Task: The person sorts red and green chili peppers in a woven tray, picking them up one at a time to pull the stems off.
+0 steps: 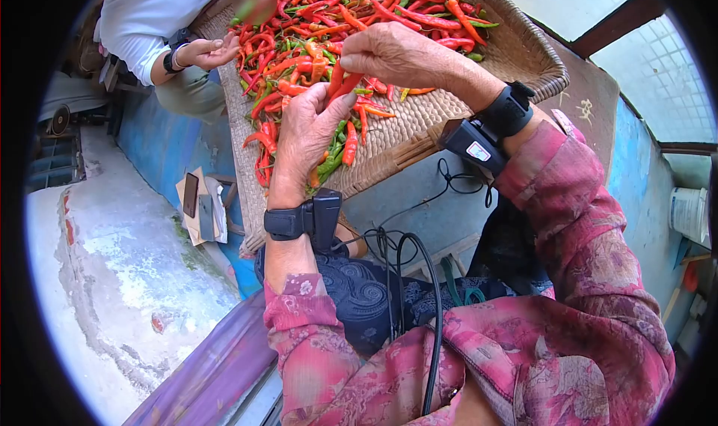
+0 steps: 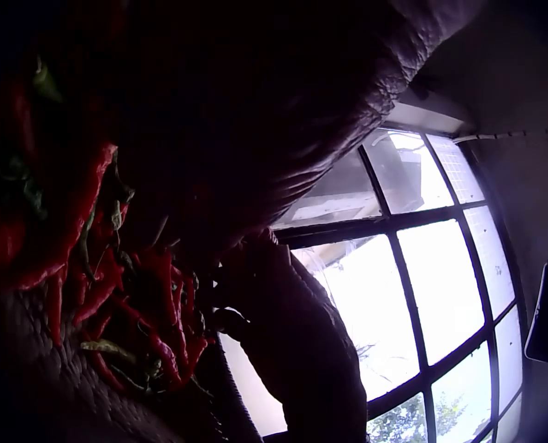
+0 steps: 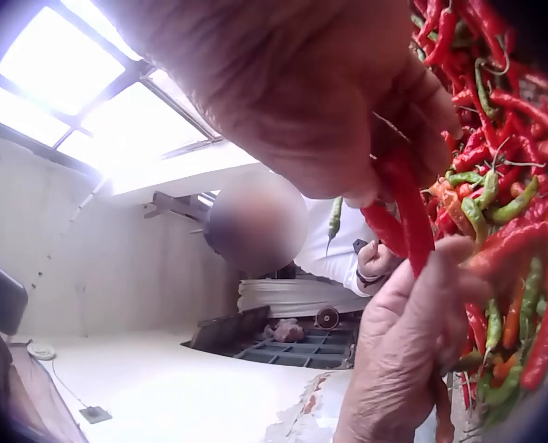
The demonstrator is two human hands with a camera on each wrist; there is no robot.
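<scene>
Red peppers (image 1: 345,86) are gripped by both hands above the woven tray (image 1: 396,130): lower ends pinched by the left hand (image 1: 307,130) at seven o'clock, upper ends by the right hand (image 1: 404,56) at two.

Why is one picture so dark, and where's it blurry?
Left wrist view: chillies sit in shadow beside a glaring window. Right wrist view: window panes glare white; a round blur hides the other person's face. Head view: black curved edges; that person's upper hand is smeared.
</scene>
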